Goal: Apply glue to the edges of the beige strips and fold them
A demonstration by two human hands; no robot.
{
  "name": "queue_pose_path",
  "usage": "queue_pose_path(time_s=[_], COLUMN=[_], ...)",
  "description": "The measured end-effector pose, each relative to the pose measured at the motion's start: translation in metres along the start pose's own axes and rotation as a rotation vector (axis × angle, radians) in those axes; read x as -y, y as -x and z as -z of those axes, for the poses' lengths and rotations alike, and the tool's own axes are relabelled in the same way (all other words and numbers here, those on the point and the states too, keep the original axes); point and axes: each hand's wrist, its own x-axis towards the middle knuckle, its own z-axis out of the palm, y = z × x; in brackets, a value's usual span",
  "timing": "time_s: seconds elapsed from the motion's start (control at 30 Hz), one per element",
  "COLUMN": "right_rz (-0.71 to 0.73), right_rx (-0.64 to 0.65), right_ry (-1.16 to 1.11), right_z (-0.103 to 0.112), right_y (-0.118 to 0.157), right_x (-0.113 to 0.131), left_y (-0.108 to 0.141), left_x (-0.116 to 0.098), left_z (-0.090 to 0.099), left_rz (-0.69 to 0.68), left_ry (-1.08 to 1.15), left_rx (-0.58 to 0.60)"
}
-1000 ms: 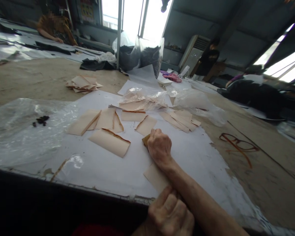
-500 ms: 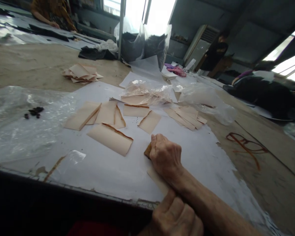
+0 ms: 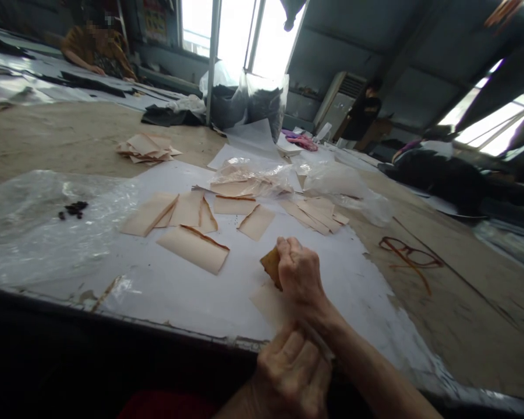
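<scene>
My right hand (image 3: 300,270) is closed on a flat, mustard-brown piece (image 3: 271,266) with a dark, ragged lower edge; its material is unclear. Nearer to me, my left hand (image 3: 294,369) is clenched with a pale beige card piece (image 3: 268,305) pinched in it. That piece runs under my right wrist and looks blurred. Ahead and to the left lies a beige card (image 3: 194,249) with a brown strip along its upper edge. Beyond it are a small beige card (image 3: 256,222) and another narrow card (image 3: 234,205), both with brown edges.
White paper (image 3: 201,308) covers the table. Fanned beige pieces (image 3: 314,214), clear plastic bags (image 3: 262,177) and a beige pile (image 3: 146,146) lie farther back. Plastic film (image 3: 35,233) with dark bits is left, eyeglasses (image 3: 413,255) right. Other people are in the background.
The view has tilted up. My right hand has turned, so more of the brown piece shows. My left hand still holds the beige card piece, which has shifted slightly left.
</scene>
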Motion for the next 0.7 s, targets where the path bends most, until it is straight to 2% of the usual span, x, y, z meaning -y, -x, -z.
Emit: queue_pose_path(time_s=[0.13, 0.27, 0.37, 0.43, 0.57, 0.63, 0.7], right_rz=[0.211, 0.281, 0.199, 0.077, -0.149, -0.159, -0.111], right_rx=[-0.016, -0.039, -0.034, -0.035, -0.034, -0.049, -0.051], right_ry=[0.154, 0.281, 0.267, 0.206, 0.009, -0.039, -0.049], right_z=[-0.01, -0.025, -0.032, -0.033, -0.017, -0.003, 0.008], right_y=[0.013, 0.005, -0.005, -0.012, -0.02, -0.016, -0.005], right_x=[0.006, 0.015, 0.021, 0.021, 0.007, -0.003, -0.011], left_y=[0.004, 0.002, 0.003, 0.005, 0.004, 0.001, -0.001], left_x=[0.001, 0.001, -0.003, -0.006, -0.01, -0.011, -0.012], left_z=[-0.002, -0.006, -0.01, -0.01, -0.004, -0.001, 0.0], left_rz=[0.015, 0.029, -0.017, -0.043, -0.045, -0.045, -0.038], left_ry=[-0.037, -0.063, -0.032, 0.019, 0.086, 0.102, 0.106], left_rx=[0.068, -0.004, -0.03, -0.02, 0.006, 0.006, -0.013])
